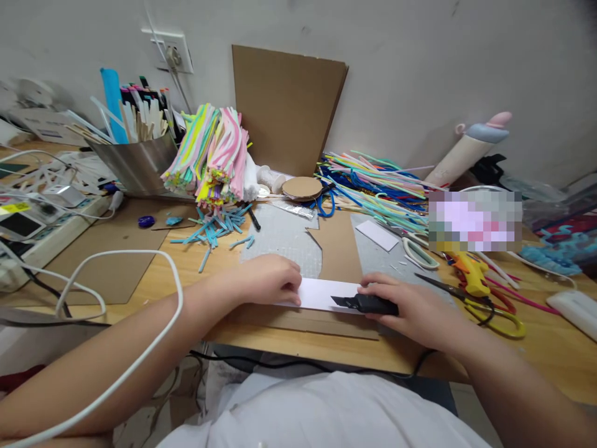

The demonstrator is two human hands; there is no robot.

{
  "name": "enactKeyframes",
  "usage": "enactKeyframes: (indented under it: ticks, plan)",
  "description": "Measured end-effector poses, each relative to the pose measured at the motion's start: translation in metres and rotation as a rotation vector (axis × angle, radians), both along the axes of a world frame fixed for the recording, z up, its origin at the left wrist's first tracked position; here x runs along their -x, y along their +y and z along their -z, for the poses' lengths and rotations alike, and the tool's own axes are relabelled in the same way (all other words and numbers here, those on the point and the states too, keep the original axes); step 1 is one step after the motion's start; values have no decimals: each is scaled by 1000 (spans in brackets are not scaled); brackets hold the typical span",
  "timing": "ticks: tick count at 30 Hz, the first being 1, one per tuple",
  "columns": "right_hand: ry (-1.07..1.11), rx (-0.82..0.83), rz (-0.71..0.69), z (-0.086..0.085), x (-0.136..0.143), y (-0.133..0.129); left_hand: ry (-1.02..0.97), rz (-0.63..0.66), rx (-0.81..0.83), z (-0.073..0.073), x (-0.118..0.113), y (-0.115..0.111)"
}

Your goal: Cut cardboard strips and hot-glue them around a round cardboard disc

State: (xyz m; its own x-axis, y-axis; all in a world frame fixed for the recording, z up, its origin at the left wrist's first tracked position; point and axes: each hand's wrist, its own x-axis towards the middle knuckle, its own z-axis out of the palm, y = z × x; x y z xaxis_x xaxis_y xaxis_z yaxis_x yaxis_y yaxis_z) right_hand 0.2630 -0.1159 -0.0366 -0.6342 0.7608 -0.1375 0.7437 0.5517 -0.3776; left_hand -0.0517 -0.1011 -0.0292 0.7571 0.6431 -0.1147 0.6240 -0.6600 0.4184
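Note:
A narrow white strip of card or foam board lies on brown cardboard near the table's front edge. My left hand is closed at the strip's left part, its fingertips bent down on it. In my right hand is a black utility knife, its dark blade pointing left over the strip's right part. I cannot tell whether the blade touches the strip. Behind the strip, a cut piece of brown cardboard and a grey cutting mat lie flat. A smaller white piece rests farther back on the right.
Scissors with pale handles, yellow-handled scissors and a yellow glue gun lie to the right. Pipe cleaner bundles stand at the back, with blue clippings before them. A white cable loops over my left forearm.

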Motion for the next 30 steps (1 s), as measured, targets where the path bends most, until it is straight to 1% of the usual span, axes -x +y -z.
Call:
enactKeyframes:
  ticks: [3, 6, 9, 13, 16, 19, 21, 23, 24, 26, 28, 30]
  plan:
    - [-24, 9, 8, -1, 0, -1, -35, 71, -54, 13, -8, 6]
    - [2, 19, 14, 1, -1, -2, -85, 128, -93, 21, -7, 8]
    - [51, 28, 32, 7, -3, -1, -108, 181, -121, 23, -2, 8]
    - [97, 84, 57, 10, -9, 0, -105, 207, -137, 23, -1, 9]
    - [147, 129, 41, 0, -18, -3, -96, 218, -128, 20, -2, 11]
    - [189, 146, 28, -20, -25, -12, -91, 230, -115, 18, -3, 13]
    - [150, 206, -38, -34, -22, -20, -93, 228, -115, 17, -3, 13]
    - [71, 282, -127, -47, -8, -28, -97, 225, -116, 18, -3, 13]
    - [45, 300, -153, -51, 3, -31, -100, 224, -115, 19, -3, 13]
    - [63, 297, -175, -55, 31, -35, -106, 224, -111, 21, -3, 12]
    - [79, 285, -213, -52, 61, -37, -111, 224, -105, 23, -3, 12]
    - [74, 210, -248, -44, 87, -38, -115, 221, -97, 25, -3, 13]
